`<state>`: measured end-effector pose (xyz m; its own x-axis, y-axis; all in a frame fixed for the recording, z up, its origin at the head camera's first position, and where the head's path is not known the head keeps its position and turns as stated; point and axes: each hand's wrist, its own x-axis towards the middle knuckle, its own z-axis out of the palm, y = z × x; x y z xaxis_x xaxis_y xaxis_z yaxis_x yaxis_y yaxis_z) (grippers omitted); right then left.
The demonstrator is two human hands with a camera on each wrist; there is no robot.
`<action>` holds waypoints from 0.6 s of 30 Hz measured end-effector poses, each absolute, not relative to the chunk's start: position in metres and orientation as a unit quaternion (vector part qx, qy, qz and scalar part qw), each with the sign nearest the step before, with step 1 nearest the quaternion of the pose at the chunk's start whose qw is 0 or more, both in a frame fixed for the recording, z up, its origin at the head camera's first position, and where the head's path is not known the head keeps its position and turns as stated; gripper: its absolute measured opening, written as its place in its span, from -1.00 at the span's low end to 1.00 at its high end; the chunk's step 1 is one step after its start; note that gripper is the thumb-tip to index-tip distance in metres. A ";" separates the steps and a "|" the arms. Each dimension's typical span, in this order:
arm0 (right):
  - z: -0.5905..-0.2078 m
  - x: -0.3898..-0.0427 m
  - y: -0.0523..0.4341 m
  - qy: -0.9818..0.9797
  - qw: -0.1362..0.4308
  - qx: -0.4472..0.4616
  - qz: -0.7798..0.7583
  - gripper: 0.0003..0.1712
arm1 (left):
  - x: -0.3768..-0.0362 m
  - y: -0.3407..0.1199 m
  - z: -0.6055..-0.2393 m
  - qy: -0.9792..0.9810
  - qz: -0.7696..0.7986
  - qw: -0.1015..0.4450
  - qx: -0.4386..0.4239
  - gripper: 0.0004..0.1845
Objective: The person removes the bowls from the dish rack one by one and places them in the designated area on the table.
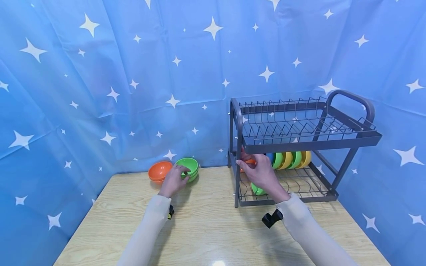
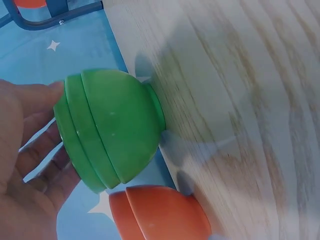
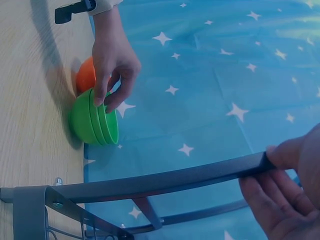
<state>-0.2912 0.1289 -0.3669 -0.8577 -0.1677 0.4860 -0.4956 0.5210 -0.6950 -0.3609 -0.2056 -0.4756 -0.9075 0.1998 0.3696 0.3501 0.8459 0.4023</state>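
My left hand [image 1: 173,181] is at a stack of green bowls [image 2: 112,127] near the back of the table. Its thumb meets the outside of the top rim and a fingertip reaches into the mouth, pinching the top bowl in the right wrist view. Beside that stack sit nested orange bowls [image 1: 159,171]. Over at the dark two-tier dish rack [image 1: 313,145], my right hand [image 1: 261,171] grips the left front post [image 3: 215,172] between thumb and fingers. Behind that hand an orange bowl [image 1: 251,162] on the lower tier is partly hidden.
Blue, green and yellow bowls [image 1: 296,160] stand in a row on the rack's lower tier. A green bowl [image 1: 257,190] lies at that tier's front. The upper tier has wire slots and side handles. A blue star-patterned curtain [image 1: 186,92] hangs behind the wooden table [image 1: 206,225].
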 end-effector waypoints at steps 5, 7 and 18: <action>-0.366 -0.290 0.128 -0.854 0.179 0.193 0.448 -0.67 | -0.354 -0.200 -0.475 -0.941 -0.262 0.156 -0.145 -0.63; -0.366 -0.289 0.128 -0.856 0.178 0.193 0.445 -0.69 | -0.352 -0.195 -0.474 -0.940 -0.272 0.150 -0.144 -0.60; -0.367 -0.288 0.128 -0.859 0.178 0.188 0.441 -0.75 | -0.345 -0.162 -0.462 -0.926 -0.297 0.150 -0.176 -0.49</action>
